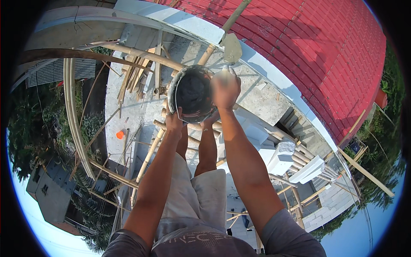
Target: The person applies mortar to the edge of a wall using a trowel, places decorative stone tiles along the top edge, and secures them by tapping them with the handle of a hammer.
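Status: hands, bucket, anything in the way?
Left hand grips bucket by the rim. Right hand holds trowel, blade outside bucket. Bamboo poles below, none blocking the bucket.

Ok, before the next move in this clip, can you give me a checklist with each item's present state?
1. Left grip: ok. The left hand holds the bucket at its near left rim.
2. Right grip: ok. The right hand is closed on the trowel, though blur hides finger detail.
3. Blade clear of the white wall: cannot tell. They overlap in view; contact is unclear.
4. Bucket fill: cannot tell. The inside is dark and the level unreadable.
5. Footing among the bamboo poles: cannot tell. The bucket hides much of the feet.
6. Hand protection: not ok. Both hands are bare.
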A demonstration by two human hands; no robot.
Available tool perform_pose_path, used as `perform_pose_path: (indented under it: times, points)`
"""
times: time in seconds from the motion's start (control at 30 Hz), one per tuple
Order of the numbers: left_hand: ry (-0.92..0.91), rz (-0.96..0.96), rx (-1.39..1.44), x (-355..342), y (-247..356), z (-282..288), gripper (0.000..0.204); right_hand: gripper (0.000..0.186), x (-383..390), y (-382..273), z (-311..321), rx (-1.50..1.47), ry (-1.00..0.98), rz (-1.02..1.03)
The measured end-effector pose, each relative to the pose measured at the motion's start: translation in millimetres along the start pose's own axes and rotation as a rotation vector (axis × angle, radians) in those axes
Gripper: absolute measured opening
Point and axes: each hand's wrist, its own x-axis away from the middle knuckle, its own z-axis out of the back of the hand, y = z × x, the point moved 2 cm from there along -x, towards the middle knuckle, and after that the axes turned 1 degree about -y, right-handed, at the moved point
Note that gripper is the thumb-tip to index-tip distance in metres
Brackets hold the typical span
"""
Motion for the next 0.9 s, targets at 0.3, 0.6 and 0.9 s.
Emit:
perform_pose_path:
  times: [0.3, 0.6, 0.9]
  points:
    - [-0.043, 0.024, 0.012, -4, -6, 8, 0.062, 0.05, -10, 4, 13, 0.026, 0.008, -0.014]
    - [-0.041, 0.002, 0.011, -4, -10, 6, 0.06, 0.047, -9, 17, -8, -0.143, 0.024, -0.049]
    - [-0.033, -0.08, -0.085, -22, -32, 24, 0.054, 0.045, -6, 21, -26, -0.2, 0.124, 0.005]
